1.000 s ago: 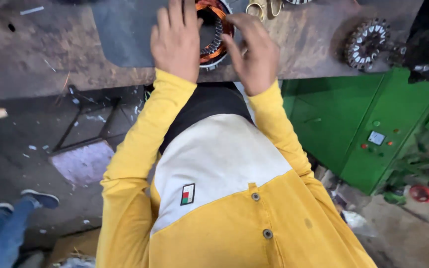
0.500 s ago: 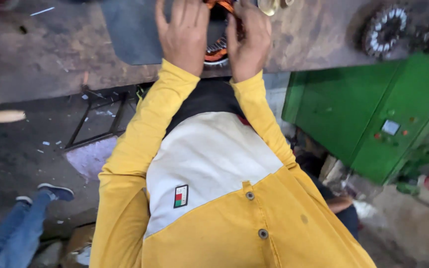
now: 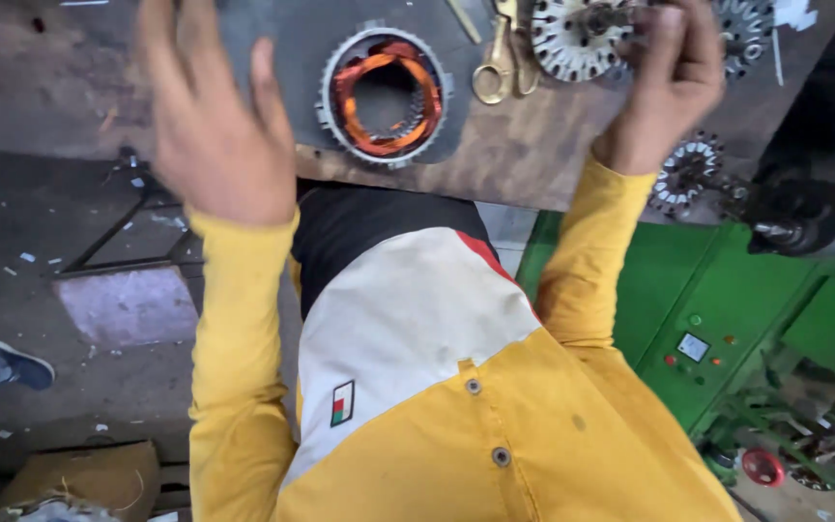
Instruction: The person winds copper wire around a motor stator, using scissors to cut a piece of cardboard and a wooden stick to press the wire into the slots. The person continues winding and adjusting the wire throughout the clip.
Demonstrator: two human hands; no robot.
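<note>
head view: left hand (image 3: 213, 126) raised above the near edge of the workbench (image 3: 514, 159), fingers spread wide, holding nothing. right hand (image 3: 667, 82) up by the far right part of the bench, fingers curled round a toothed metal rotor (image 3: 572, 37). wound stator (image 3: 384, 95), copper coils inside a grey ring, lying flat on a dark mat (image 3: 292, 58) near the bench's front edge, between both hands. brass-handled scissors (image 3: 501, 63) just right of it. best done, probably, by keeping the rotor level and lining it over the stator's bore. small red, white and green patch (image 3: 342, 403) on the yellow shirt; small pale rectangular plate (image 3: 693, 346) on the green cabinet (image 3: 727, 319), lower right.
</note>
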